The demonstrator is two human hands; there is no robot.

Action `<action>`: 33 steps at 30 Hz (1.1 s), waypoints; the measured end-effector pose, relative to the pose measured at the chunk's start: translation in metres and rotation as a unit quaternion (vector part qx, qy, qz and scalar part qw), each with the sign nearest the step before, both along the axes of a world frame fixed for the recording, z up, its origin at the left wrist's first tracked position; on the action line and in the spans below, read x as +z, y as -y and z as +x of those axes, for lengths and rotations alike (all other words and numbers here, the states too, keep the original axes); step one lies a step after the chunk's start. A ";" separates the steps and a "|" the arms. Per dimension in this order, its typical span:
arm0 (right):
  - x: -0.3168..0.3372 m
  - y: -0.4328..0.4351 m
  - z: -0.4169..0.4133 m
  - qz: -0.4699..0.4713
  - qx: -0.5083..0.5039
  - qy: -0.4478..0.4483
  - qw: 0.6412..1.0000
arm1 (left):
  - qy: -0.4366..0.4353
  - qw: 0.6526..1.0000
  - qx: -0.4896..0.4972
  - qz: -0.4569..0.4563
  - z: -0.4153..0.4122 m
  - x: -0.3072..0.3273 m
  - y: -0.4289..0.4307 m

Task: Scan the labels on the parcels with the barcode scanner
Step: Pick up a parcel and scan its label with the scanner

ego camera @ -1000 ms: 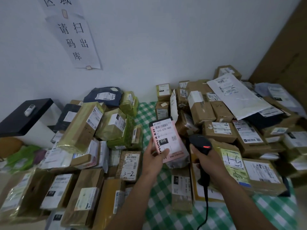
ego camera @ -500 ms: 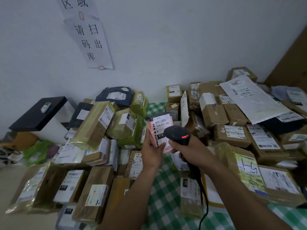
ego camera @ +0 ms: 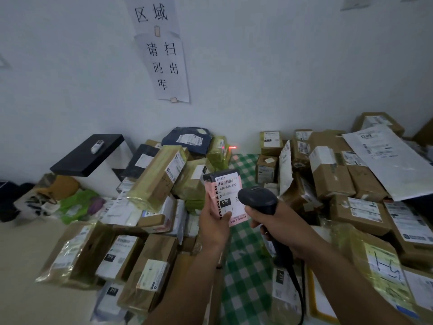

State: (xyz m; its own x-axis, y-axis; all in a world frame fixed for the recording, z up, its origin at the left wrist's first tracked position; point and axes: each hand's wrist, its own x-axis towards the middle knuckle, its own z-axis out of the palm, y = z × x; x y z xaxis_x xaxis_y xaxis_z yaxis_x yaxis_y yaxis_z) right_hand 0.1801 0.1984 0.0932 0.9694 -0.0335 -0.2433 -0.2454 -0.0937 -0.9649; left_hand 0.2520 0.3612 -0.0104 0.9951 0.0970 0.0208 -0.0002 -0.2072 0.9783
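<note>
My left hand (ego camera: 214,225) grips a small pink parcel (ego camera: 222,194) upright in front of me, thumb across its white barcode label. My right hand (ego camera: 275,222) grips the handle of a black barcode scanner (ego camera: 257,199), whose head sits just right of the label and covers the parcel's right edge. A red scanner light falls on the wall and on the parcels behind. The scanner's black cable (ego camera: 298,294) hangs down beside my right forearm.
Piles of brown and tape-wrapped parcels (ego camera: 154,181) lie on the left, and cardboard boxes (ego camera: 332,177) with a big white mailer (ego camera: 393,160) on the right. A green checked cloth (ego camera: 246,275) shows between them. A black shelf (ego camera: 86,156) stands at the left wall under paper signs (ego camera: 164,66).
The scanner has come left from beside the parcel to right over its label, and a red light now shows on the wall. My view has swung left and up.
</note>
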 end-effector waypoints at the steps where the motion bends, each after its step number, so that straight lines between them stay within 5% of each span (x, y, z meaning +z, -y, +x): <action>1: 0.000 -0.001 0.000 -0.001 0.007 0.000 1.000 | 0.001 1.000 -0.004 -0.011 0.000 0.001 -0.004; 15: -0.036 -0.019 0.016 -0.009 0.013 -0.049 0.999 | -0.212 0.942 -0.113 0.235 0.016 0.003 -0.090; 21: -0.049 -0.022 0.026 -0.001 0.006 -0.076 0.997 | -0.163 0.936 -0.019 0.311 0.020 -0.019 -0.074; 25: -0.054 -0.021 0.027 -0.002 0.003 -0.080 0.997 | -0.179 0.887 -0.068 0.420 0.015 -0.030 -0.055; 33: -0.057 -0.013 0.023 0.027 -0.002 -0.071 0.997 | -0.118 0.907 0.029 0.403 0.002 -0.028 -0.059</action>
State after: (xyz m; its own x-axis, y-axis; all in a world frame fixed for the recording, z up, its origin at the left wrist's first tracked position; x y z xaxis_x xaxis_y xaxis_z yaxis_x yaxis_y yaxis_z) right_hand 0.2026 0.2114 0.0358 0.9252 -0.0211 -0.3790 -0.3795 -0.0401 -0.9243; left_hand 0.2540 0.4201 -0.0381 0.9746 0.1972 -0.1057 0.2237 -0.8480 0.4804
